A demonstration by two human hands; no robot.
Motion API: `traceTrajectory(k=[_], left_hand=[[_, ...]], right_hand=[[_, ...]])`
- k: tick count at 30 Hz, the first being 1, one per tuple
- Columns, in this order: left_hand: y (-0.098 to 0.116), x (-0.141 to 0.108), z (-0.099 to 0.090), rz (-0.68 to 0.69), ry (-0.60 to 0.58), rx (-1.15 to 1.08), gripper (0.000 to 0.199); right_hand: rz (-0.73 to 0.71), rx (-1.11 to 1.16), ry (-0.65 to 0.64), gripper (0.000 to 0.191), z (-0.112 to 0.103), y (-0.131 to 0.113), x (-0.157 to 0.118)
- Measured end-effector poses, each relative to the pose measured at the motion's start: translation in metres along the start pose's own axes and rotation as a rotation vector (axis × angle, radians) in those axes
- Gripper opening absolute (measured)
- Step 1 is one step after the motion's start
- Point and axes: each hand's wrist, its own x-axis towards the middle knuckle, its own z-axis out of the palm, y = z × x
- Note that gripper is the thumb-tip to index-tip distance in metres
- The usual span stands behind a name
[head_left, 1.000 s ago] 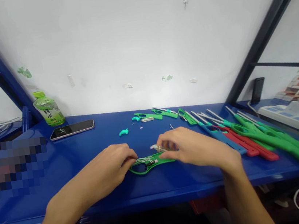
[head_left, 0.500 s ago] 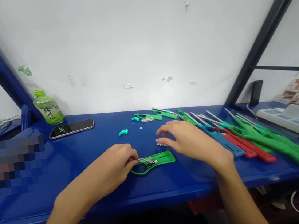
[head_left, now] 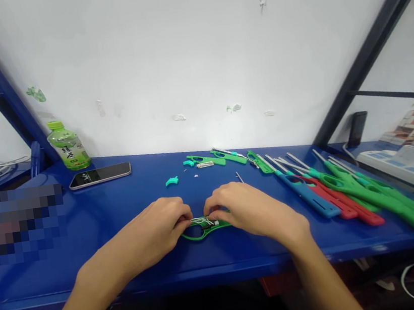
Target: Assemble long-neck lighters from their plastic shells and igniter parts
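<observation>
A green half-casing of a utility lighter (head_left: 194, 238) lies on the blue table in front of me, its inside facing up. White wires and a small black part sit within it. My left hand (head_left: 165, 219) is closed, thumb and fingers pinching the lighter casing's left end by the wires. My right hand (head_left: 246, 208) is over the casing's right half, fingertips bent together at the wires; whatever they pinch is hidden. Behind the hands lie a teal trigger (head_left: 172, 181), a second teal trigger (head_left: 189, 163) and a whitish lighter insert (head_left: 205, 165).
Further green casing pieces (head_left: 232, 156) lie near the wall, with a thin metal rod (head_left: 239, 177) in front. Several whole lighters in blue (head_left: 311, 194), red and green are piled at right. A phone (head_left: 100, 175) and a drink bottle (head_left: 69, 146) stand at back left.
My right hand has moved left and down onto the casing, and its fingers have closed in near the wires. The thin metal rod has come into view. My left hand keeps its pinch.
</observation>
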Motion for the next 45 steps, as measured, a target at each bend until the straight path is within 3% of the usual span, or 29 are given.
traceTrajectory(k=[12,21,28,33,40,45], left_hand=[[0.002,0.0,0.0,-0.005,0.011,0.018,0.026],[0.005,0.0,-0.007,-0.046,0.036,0.017,0.03],[0.002,-0.001,-0.008,-0.072,0.062,0.023,0.028],[0.001,-0.001,-0.008,-0.06,0.068,0.022,0.029],[0.001,-0.002,-0.007,-0.014,0.095,0.026,0.029],[-0.004,-0.003,0.005,0.028,0.143,0.038,0.028]], right_hand=[[-0.035,-0.022,0.076,0.016,-0.001,-0.003,0.002],[0.14,-0.015,0.131,0.019,-0.003,-0.006,0.002],[0.001,0.014,0.036,0.014,-0.002,-0.006,0.003],[-0.01,0.026,-0.005,0.014,0.002,-0.009,0.004],[-0.02,-0.01,0.007,0.009,0.006,-0.012,0.006],[-0.071,-0.08,0.034,0.016,0.013,-0.016,0.002]])
